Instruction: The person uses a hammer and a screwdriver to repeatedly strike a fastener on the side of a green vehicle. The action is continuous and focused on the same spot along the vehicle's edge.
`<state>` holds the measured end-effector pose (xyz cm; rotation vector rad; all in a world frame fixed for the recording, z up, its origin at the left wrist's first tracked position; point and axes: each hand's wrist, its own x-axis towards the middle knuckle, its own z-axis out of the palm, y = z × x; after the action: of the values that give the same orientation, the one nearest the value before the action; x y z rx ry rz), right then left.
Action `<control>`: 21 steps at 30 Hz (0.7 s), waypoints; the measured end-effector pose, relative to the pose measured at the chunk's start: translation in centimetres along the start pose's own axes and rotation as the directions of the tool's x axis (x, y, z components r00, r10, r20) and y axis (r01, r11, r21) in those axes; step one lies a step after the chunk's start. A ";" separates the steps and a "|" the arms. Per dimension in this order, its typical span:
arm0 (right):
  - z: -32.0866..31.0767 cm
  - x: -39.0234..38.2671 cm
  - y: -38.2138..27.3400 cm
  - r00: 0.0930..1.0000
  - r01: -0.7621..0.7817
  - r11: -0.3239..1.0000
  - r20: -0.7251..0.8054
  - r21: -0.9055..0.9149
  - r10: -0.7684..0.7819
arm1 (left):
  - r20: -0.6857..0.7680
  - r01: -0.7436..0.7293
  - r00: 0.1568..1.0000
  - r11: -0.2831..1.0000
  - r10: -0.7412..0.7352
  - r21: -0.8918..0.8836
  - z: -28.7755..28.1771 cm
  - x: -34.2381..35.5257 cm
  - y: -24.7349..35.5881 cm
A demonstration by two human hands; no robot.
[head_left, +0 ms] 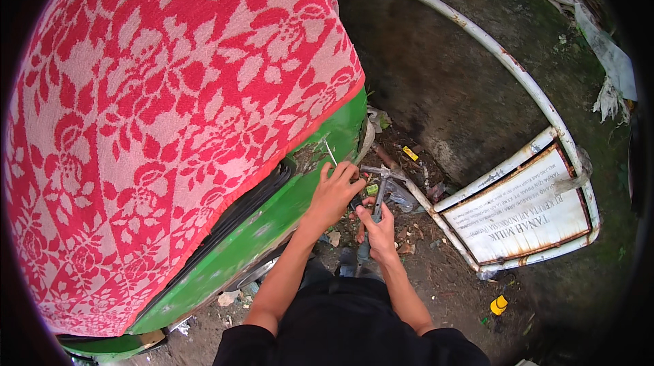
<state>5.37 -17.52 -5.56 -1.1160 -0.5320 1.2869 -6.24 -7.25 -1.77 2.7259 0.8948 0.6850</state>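
My left hand (334, 192) is closed round a screwdriver or similar thin rod tool with a dark handle. Its slim metal shaft (331, 153) points away from me, and the tip lies over a worn, bare patch on the green body panel (344, 123). Whether the tip touches the panel I cannot tell. Just to the right, my right hand (380, 228) grips a grey metal hammer (382, 192) by the handle, with its head uppermost. The hammer head is apart from the screwdriver handle, which my left fingers partly hide.
A red and pink floral blanket (177, 93) covers most of the green vehicle. A white sign (521, 219) in a rusty bent-pipe frame (477, 32) lies at the right. Litter on the dirt includes a yellow wrapper (410, 153) and a yellow container (499, 305).
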 end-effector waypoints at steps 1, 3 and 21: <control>0.0 0.0 0.1 0.999 -0.042 0.999 0.020 0.016 0.042 | -0.036 0.030 0.999 0.999 -0.030 0.015 -0.3 -0.3 0.0; -0.2 0.3 0.5 0.998 -0.063 0.997 0.027 0.053 0.062 | -0.110 0.088 0.990 0.995 -0.083 0.039 -0.9 -0.9 0.2; 0.6 0.1 2.0 0.973 -0.217 0.954 -0.033 0.206 0.229 | 0.364 0.040 0.770 -0.530 -0.523 -0.847 4.4 -0.8 -2.6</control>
<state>3.94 -17.42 -7.08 -1.0597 -0.2305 1.4653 -6.01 -5.85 -6.76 0.4675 0.5205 0.9790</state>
